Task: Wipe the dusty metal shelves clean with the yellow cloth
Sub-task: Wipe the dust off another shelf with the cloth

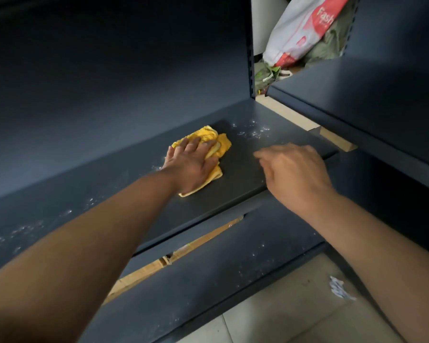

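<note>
Our left fingers (198,144) lie spread and flat on the yellow cloth (214,144), pressing it against the dark metal shelf (243,174). The left hand (190,164) covers much of the crumpled cloth, which sits mid-shelf, near the back panel (109,82). Our right hand (295,174) hovers over the shelf's front right part, fingers loosely curled and slightly apart, holding nothing; it is blurred, so we cannot tell whether it touches the surface. White dust (253,131) speckles the shelf just beyond the cloth, toward the right rear corner, and more dust lies along the shelf at far left. A lower shelf (221,280) juts out beneath, also flecked with white, with a strip of cardboard (139,273) showing in the gap between the two. A crumpled scrap of paper (338,288) lies on the tiled floor (282,315). At upper right, a red-and-white bag (300,28) leans behind the neighbouring shelf unit (382,95).
</note>
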The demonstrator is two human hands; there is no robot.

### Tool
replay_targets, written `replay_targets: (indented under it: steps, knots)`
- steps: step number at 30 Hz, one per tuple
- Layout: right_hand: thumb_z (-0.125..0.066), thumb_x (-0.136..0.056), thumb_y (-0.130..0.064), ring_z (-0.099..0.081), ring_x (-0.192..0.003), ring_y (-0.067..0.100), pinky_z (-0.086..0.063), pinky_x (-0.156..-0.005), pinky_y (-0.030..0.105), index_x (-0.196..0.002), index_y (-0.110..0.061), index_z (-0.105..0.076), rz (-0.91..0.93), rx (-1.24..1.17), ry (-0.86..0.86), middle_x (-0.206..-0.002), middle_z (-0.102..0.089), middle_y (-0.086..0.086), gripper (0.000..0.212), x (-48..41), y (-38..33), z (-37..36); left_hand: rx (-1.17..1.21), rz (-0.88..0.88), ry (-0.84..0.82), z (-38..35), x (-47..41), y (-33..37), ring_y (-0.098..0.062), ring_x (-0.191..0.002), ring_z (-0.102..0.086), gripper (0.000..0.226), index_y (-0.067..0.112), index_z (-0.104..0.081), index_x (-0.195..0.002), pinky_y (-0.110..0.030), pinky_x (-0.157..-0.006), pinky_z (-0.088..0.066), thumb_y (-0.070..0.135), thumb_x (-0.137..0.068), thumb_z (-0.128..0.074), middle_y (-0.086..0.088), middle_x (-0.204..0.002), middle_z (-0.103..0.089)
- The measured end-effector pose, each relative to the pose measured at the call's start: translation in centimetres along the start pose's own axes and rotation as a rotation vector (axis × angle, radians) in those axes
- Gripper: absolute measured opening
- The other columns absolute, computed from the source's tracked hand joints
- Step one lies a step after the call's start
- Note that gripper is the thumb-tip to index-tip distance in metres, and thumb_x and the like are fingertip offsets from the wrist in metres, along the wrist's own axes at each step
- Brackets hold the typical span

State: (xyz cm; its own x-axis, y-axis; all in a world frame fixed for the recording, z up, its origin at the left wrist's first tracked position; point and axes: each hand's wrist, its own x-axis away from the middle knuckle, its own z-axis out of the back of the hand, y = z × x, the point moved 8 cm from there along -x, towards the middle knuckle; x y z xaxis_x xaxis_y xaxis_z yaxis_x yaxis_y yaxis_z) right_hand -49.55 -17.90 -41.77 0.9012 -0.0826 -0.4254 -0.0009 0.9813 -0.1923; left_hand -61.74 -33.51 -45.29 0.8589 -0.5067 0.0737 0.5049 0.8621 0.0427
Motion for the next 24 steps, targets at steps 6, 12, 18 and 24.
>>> replay_targets:
  steps: [6,12,18,24]
  knots:
    - [-0.048,-0.09,-0.013,-0.057,-0.101,0.022,-0.035,-0.083,0.035,-0.11,-0.026,-0.069,-0.14,0.207,-0.099,-0.107,-0.065,-0.002,0.032,0.5,5.2,1.2,0.029,0.151,0.007,0.6,-4.3,1.5,-0.031,-0.148,-0.003,0.06,0.036,-0.012,-0.152,-0.05,-0.117,-0.002,0.06,-0.097,-0.018,-0.002,-0.162,-0.009]
    - [-0.048,-0.093,-0.018,-0.062,-0.095,0.019,-0.041,-0.086,0.035,-0.106,-0.032,-0.07,-0.065,0.11,-0.175,-0.106,-0.066,-0.007,0.029,0.3,6.7,1.0,0.084,0.26,0.011,0.9,-8.0,3.9,-0.031,-0.148,0.001,0.061,0.036,-0.013,-0.152,-0.053,-0.118,-0.002,0.061,-0.097,-0.019,0.0,-0.162,-0.007]
    - [-0.047,-0.096,-0.02,-0.064,-0.101,0.017,-0.048,-0.086,0.029,-0.112,-0.038,-0.069,-0.067,-0.01,-0.184,-0.113,-0.068,-0.012,0.033,-0.4,8.2,1.4,0.083,0.234,0.013,1.1,-10.8,7.0,-0.029,-0.149,0.001,0.059,0.034,-0.011,-0.153,-0.051,-0.118,-0.002,0.057,-0.099,-0.017,0.0,-0.162,-0.005]
    - [-0.047,-0.096,-0.015,-0.065,-0.094,0.021,-0.051,-0.079,0.028,-0.112,-0.036,-0.068,-0.198,-0.126,-0.16,-0.107,-0.071,-0.008,0.034,0.2,9.3,1.5,0.073,-0.043,0.019,0.8,-9.8,9.8,-0.023,-0.149,-0.002,0.055,0.037,-0.018,-0.151,-0.044,-0.119,-0.002,0.054,-0.1,-0.022,0.003,-0.162,-0.009]
